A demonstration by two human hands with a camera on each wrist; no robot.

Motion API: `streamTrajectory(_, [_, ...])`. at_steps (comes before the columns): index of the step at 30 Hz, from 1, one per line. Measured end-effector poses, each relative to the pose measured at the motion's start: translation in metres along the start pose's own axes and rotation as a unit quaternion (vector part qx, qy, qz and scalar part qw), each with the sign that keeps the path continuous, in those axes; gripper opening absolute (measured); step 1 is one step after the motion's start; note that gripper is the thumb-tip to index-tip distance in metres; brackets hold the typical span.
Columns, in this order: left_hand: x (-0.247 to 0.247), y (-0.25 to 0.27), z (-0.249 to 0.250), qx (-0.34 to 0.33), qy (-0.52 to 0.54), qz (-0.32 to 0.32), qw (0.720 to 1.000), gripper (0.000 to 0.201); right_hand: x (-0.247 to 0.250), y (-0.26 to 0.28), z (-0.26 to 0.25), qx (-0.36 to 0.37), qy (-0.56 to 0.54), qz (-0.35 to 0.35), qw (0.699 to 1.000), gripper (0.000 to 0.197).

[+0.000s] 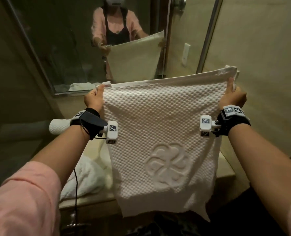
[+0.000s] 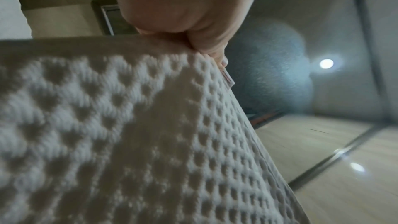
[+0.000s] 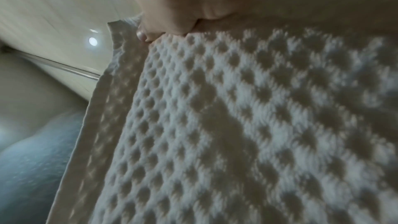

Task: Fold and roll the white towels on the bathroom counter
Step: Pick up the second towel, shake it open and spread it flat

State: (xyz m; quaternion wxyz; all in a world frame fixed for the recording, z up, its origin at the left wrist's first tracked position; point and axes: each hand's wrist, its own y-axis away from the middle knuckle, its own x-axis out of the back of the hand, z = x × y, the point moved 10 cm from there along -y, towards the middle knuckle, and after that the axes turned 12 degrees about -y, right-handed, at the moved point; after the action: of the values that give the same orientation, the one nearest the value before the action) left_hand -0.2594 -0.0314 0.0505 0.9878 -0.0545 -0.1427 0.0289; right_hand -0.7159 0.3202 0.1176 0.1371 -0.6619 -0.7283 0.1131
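Fingers and thumb of the left hand point(image 1: 93, 99) are curled tight on the top left corner of the white towel point(image 1: 161, 133), the thumb point(image 1: 100, 90) lying on the near face just below the hem; the left wrist view shows the same pinch, with a small label point(image 2: 227, 78) sticking out of the towel's edge beside the fingertip. Left of that wrist, a rolled towel point(image 1: 59, 126) lies on the counter point(image 1: 93, 200), and nearer the person a crumpled white towel point(image 1: 83, 178) sits in a heap by the counter's front edge. Stretched between both hands, the held towel hangs upright in the air above the counter, its waffle face toward the person, a raised clover-like emblem point(image 1: 168, 161) on its lower half, and its bottom edge dropping past the counter front. Beyond it, on the far wall, a mirror point(image 1: 73, 48) reflects the person and the towel's back. At the top right corner the right hand point(image 1: 233, 97) grips the towel the same way, thumb point(image 1: 230, 86) on the near face and fingers closed behind; a second layer of cloth shows at that edge in the right wrist view.
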Motion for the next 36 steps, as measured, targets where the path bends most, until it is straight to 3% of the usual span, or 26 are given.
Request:
streamTrajectory(4, [-0.044, -0.034, -0.02, 0.034, 0.002, 0.007, 0.999, 0.041, -0.061, -0.039, 0.047, -0.039, 0.013, -0.019, 0.999, 0.057])
streamTrajectory(11, [-0.124, -0.098, -0.044, 0.07, -0.187, 0.006, 0.98, 0.041, -0.166, -0.103, 0.135, -0.071, 0.073, -0.094, 0.99, 0.058])
streamTrajectory(15, [-0.163, -0.13, -0.067, 0.102, -0.216, -0.021, 0.971, 0.038, -0.209, -0.131, 0.176, -0.07, 0.11, -0.132, 0.983, 0.058])
streamTrajectory(18, [-0.188, -0.135, -0.083, 0.123, -0.232, -0.047, 0.964, 0.033, -0.227, -0.136, 0.21, -0.087, 0.141, -0.16, 0.973, 0.058])
streamTrajectory(24, [-0.214, -0.132, -0.13, 0.195, -0.244, -0.069, 0.948, 0.045, -0.244, -0.136, 0.275, -0.125, 0.177, -0.197, 0.956, 0.056])
streamTrajectory(31, [-0.231, -0.132, -0.192, 0.287, -0.319, -0.13, 0.894, 0.058, -0.272, -0.136, 0.331, -0.169, 0.202, -0.234, 0.936, 0.053])
streamTrajectory(36, [-0.243, -0.141, -0.22, 0.284, -0.377, -0.16, 0.867, 0.06, -0.289, -0.128, 0.364, -0.199, 0.246, -0.265, 0.911, 0.049])
